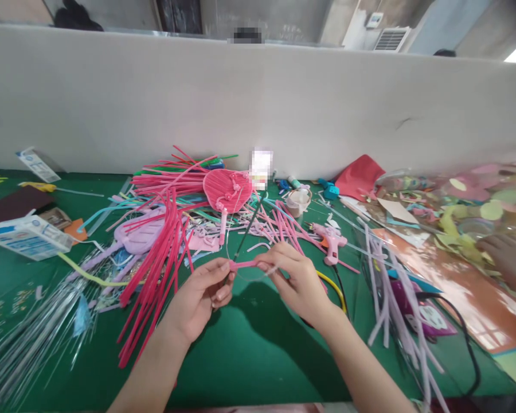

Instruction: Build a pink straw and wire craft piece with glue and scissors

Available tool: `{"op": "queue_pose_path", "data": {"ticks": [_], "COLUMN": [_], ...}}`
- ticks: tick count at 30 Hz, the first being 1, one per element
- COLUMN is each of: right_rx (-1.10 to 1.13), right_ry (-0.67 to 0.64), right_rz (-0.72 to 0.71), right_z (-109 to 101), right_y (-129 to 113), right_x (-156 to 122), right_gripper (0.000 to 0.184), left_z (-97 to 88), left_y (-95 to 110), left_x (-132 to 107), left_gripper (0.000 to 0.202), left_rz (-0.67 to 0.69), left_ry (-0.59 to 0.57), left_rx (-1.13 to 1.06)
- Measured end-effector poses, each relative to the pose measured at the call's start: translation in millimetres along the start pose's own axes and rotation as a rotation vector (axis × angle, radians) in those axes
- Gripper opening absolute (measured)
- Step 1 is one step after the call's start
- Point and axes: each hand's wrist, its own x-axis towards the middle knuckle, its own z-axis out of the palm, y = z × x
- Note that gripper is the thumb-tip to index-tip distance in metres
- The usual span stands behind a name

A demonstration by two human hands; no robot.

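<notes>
My left hand (202, 295) and my right hand (294, 275) meet over the green table (241, 355). Between their pinched fingers runs a short pink straw piece (243, 264). A thin dark stick (246, 232) rises from my left fingertips toward the back. A pink fan-shaped piece made of straws (227, 189) lies behind the hands. A heap of long pink straws (155, 258) spreads to the left of my left hand.
A pink glue gun (331, 241) lies right of my hands, with a yellow cable beside it. Lilac straws (391, 298), coloured paper scraps and another person's hand (507, 258) are at right. White boxes (28, 236) and clear straws lie at left. A white partition closes the back.
</notes>
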Motion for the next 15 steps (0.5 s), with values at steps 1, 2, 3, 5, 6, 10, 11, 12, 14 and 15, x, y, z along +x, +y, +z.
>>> {"op": "queue_pose_path", "data": {"ticks": [1, 2, 3, 5, 6, 10, 11, 12, 14, 15], "right_rx": [-0.021, -0.041, -0.045, -0.007, 0.029, 0.168, 0.191, 0.211, 0.269, 0.327], "right_ry": [0.028, 0.043, 0.044, 0.024, 0.011, -0.034, -0.046, -0.056, -0.056, -0.058], "right_rz": [-0.041, -0.080, -0.105, -0.102, -0.084, -0.006, 0.014, 0.039, 0.124, 0.191], "right_z": [-2, -4, -7, -10, -10, -5, -3, -1, 3, 5], "right_y": [-3, -7, -10, -16, -17, -12, -10, -8, -6, -7], "right_x": [2, 3, 5, 8, 9, 11, 12, 12, 13, 13], "right_gripper": [0.019, 0.019, 0.019, 0.019, 0.019, 0.019, 0.019, 0.020, 0.020, 0.021], "left_z": [-1.0, -1.4, -1.2, 0.7, 2.2, 6.6, 6.7, 6.3, 4.7, 3.8], "left_y": [0, 1, 1, 0, 0, -4, -5, -6, -8, -8], "left_x": [-1, -3, -4, -7, -8, -5, -3, -1, 3, 5], "left_gripper": [0.032, 0.032, 0.032, 0.029, 0.028, 0.027, 0.026, 0.025, 0.023, 0.022], "left_rz": [-0.041, -0.075, -0.103, -0.134, -0.141, -0.155, -0.159, -0.161, -0.162, -0.163], "left_ry": [-0.053, -0.104, -0.151, -0.228, -0.261, -0.378, -0.398, -0.408, -0.398, -0.387], "left_rx": [-0.054, -0.100, -0.138, -0.188, -0.203, -0.243, -0.247, -0.252, -0.276, -0.299]}}
